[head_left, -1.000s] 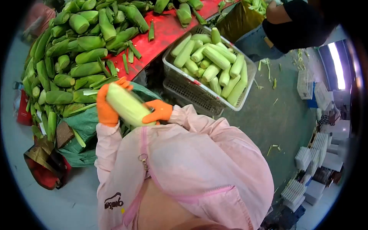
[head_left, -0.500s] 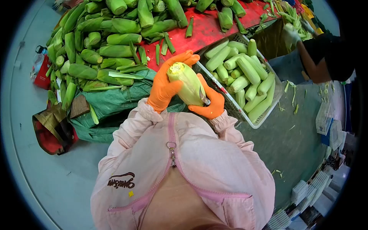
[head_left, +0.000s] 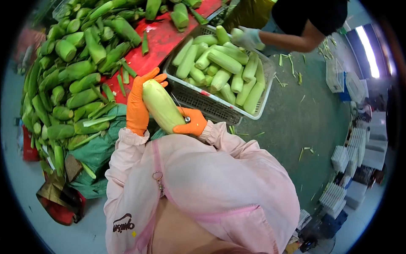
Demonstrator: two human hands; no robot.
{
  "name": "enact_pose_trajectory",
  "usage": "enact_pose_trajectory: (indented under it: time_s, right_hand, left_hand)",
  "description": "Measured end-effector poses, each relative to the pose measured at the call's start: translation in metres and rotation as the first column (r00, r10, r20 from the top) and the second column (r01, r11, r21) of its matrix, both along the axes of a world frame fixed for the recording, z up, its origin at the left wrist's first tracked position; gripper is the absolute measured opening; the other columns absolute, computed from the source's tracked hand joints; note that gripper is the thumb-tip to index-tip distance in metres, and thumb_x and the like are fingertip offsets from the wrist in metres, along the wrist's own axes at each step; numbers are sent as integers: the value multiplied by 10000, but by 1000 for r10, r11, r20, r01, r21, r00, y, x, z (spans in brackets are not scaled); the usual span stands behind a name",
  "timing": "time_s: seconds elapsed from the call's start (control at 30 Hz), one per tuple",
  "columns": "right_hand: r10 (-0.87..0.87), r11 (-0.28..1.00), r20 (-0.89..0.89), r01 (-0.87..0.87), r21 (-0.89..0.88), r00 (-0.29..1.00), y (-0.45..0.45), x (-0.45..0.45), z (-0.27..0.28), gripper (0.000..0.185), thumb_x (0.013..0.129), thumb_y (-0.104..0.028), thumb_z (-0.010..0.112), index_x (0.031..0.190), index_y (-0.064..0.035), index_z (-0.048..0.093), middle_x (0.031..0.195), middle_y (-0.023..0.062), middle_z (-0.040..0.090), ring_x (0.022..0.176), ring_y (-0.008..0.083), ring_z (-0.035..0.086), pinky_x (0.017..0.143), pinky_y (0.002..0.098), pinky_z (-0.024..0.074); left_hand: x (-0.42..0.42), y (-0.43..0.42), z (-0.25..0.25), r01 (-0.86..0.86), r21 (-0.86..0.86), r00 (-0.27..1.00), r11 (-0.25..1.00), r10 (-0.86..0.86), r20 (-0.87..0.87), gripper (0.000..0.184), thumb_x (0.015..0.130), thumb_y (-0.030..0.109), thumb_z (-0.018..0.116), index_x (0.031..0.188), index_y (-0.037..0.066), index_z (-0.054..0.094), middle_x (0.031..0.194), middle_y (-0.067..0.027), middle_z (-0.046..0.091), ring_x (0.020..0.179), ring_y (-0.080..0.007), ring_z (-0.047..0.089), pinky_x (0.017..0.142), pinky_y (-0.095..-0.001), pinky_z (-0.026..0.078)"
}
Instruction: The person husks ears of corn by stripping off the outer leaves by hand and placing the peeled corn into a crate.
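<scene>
My left hand (head_left: pixel 138 106), in an orange glove, is wrapped round the upper left side of a pale-green ear of corn (head_left: pixel 161 106) in a thin layer of husk. The ear slants from upper left to lower right in front of my chest. My right hand (head_left: pixel 193 122), also gloved in orange, is closed at the ear's lower right side. Its fingers hold a small knife (head_left: pixel 187 120) whose thin metal edge shows beside the corn; most of it is hidden. Just beyond is a plastic crate (head_left: pixel 210 103) holding several pale, trimmed ears (head_left: pixel 225 61).
Unhusked green corn (head_left: pixel 80 72) is heaped at the left on a red surface (head_left: pixel 157 40) and green sacking (head_left: pixel 95 150). A co-worker's gloved hand (head_left: pixel 248 39) holds a pale ear over the crate's far side. White crates (head_left: pixel 340 158) are stacked at the right.
My view has swung right, so the crate and my hands appear farther left. The ear's cut end has tipped away from view. The co-worker's hand has come to the crate with an ear.
</scene>
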State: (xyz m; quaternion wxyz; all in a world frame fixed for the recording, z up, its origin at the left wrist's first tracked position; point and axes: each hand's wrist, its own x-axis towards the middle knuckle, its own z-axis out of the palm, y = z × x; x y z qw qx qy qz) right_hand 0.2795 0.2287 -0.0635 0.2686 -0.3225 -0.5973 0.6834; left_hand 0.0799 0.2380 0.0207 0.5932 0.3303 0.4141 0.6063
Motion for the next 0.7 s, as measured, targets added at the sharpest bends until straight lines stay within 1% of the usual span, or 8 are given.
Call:
enact_pose_trajectory:
  time_s: [0.03, 0.13, 0.2, 0.33, 0.43, 0.5, 0.6, 0.7]
  right_hand:
    - [31, 946, 5, -28, -323, 1000, -4, 6, -2, 727, 724, -268, 820, 1364, -81, 530, 1027, 68, 682, 750, 149, 650, 590, 253, 525]
    - [-139, 835, -23, 105, -540, 990, -13, 28, -20, 602, 760, -252, 793, 1294, -65, 584, 946, 60, 678, 638, 95, 606, 429, 199, 443]
    - [-317, 829, 39, 297, -474, 948, -12, 46, -33, 576, 771, -254, 786, 1276, -55, 592, 963, 73, 683, 608, 105, 608, 415, 206, 445]
    - [-334, 884, 408, 433, -177, 849, 36, 102, -20, 656, 746, -391, 794, 1289, -82, 594, 1034, 103, 691, 760, 170, 660, 531, 297, 517]
    - [-412, 911, 613, 310, 271, 674, 91, 121, -31, 733, 746, -506, 745, 1337, -121, 546, 1062, 149, 694, 875, 261, 680, 697, 368, 536]
    - [-423, 899, 810, 74, 432, 406, 124, 116, -26, 720, 790, -503, 665, 1389, -155, 467, 1108, 159, 668, 984, 327, 650, 826, 404, 507]
    - [-505, 847, 815, -16, 531, 284, 165, 110, -94, 671, 825, -410, 617, 1414, -168, 404, 1131, 126, 648, 979, 344, 639, 820, 425, 509]
    - [-511, 848, 821, -5, 530, 256, 180, 104, -110, 572, 848, -362, 574, 1383, -209, 444, 1140, 101, 643, 994, 330, 636, 843, 415, 505]
  left_hand:
    - [6, 7, -5, -7, -60, 1000, 998, 6, -16, 583, 1010, 488, 386, 1346, 26, 505, 1236, -134, 613, 1083, -206, 594, 963, -331, 453]
    - [5, 26, -39, -20, -145, 983, 989, -7, -182, 577, 1015, 516, 343, 1397, 106, 478, 1319, -84, 578, 1096, -165, 573, 946, -301, 413]
    - [2, 27, -48, -29, -249, 983, 968, -18, -184, 556, 1010, 493, 379, 1398, 109, 479, 1321, -75, 580, 1107, -149, 569, 917, -294, 416]
    - [-6, 15, -69, -15, -333, 967, 943, -72, -246, 524, 970, 446, 503, 1338, 74, 538, 1240, -65, 628, 1047, -142, 616, 867, -273, 446]
    - [-2, 7, -74, -9, -374, 972, 927, -80, -221, 469, 956, 395, 542, 1297, 75, 577, 1182, -48, 659, 1010, -126, 629, 843, -261, 447]
    - [3, 2, -69, 13, -413, 967, 911, -117, -228, 433, 951, 360, 553, 1269, 71, 601, 1134, -40, 681, 988, -107, 631, 826, -241, 442]
    - [-6, -9, -71, 82, -408, 925, 909, -222, -309, 486, 972, 392, 496, 1324, 61, 549, 1223, -74, 642, 1013, -137, 633, 864, -259, 448]
    - [-26, -28, -73, 36, -415, 938, 909, -174, -299, 467, 967, 393, 498, 1300, 74, 571, 1217, -75, 644, 1017, -141, 631, 871, -266, 440]
